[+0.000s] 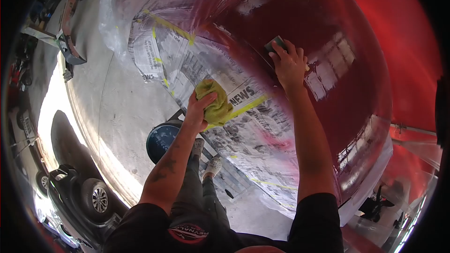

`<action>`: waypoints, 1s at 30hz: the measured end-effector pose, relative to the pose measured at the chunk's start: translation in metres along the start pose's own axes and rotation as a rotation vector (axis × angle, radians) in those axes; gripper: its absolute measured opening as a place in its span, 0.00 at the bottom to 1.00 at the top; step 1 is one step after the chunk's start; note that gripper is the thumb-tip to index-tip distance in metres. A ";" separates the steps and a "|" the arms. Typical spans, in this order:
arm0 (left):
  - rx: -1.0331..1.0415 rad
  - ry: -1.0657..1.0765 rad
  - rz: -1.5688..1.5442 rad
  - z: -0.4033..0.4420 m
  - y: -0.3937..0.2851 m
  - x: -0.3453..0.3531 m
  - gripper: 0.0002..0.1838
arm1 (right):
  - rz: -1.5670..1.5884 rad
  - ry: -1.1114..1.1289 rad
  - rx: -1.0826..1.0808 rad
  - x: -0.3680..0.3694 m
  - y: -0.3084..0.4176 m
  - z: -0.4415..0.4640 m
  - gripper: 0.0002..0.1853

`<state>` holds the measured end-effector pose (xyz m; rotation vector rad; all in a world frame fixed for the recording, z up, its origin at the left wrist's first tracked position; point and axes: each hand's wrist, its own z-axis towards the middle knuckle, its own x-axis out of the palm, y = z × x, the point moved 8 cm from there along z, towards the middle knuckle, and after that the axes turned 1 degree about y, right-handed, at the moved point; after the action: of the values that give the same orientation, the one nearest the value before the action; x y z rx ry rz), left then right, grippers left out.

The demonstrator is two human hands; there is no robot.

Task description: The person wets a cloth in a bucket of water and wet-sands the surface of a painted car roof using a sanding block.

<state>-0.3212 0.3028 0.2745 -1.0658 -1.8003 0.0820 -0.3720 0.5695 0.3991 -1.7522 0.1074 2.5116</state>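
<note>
My left hand [195, 108] is closed around a bunched yellow-green cloth [215, 103], held over the newspaper masking [241, 77] that is stuck down with yellow tape [248, 107]. On the glossy dark red car panel [323, 23], my right hand [291, 64] grips a small dark sanding block [274, 43] with a greenish face. The fingertips rest on the block, and its underside is hidden. Window reflections show on the wet-looking panel beside that hand.
A round bucket [161, 143] of dark bluish liquid stands by my feet, near a metal step platform [234, 171]. Clear plastic sheeting [110, 21] drapes the vehicle. A lift arm [70, 42] is at upper left. A black vehicle [77, 201] stands at lower left.
</note>
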 end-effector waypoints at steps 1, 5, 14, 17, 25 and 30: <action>-0.028 -0.095 0.046 -0.008 0.005 -0.054 0.24 | 0.021 0.015 -0.055 -0.006 -0.004 -0.006 0.18; -0.121 -0.389 0.349 -0.080 0.004 -0.256 0.24 | -0.013 0.015 -0.112 -0.037 -0.035 -0.079 0.18; -0.190 -0.580 0.404 -0.162 0.017 -0.352 0.28 | 0.032 -0.001 -0.174 0.042 0.054 0.082 0.15; -0.166 -0.540 0.579 -0.147 0.013 -0.346 0.30 | 0.007 0.053 -0.194 0.036 0.053 0.073 0.15; -0.217 -0.604 0.263 -0.166 -0.004 -0.359 0.30 | 0.018 0.026 -0.261 0.022 0.029 0.038 0.18; -0.179 -0.576 0.456 -0.141 0.013 -0.345 0.33 | -0.034 -0.008 -0.219 0.066 0.087 0.121 0.16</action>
<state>-0.1657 0.0177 0.0911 -1.6956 -2.0505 0.5614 -0.5172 0.4971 0.3798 -1.8009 -0.2036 2.5909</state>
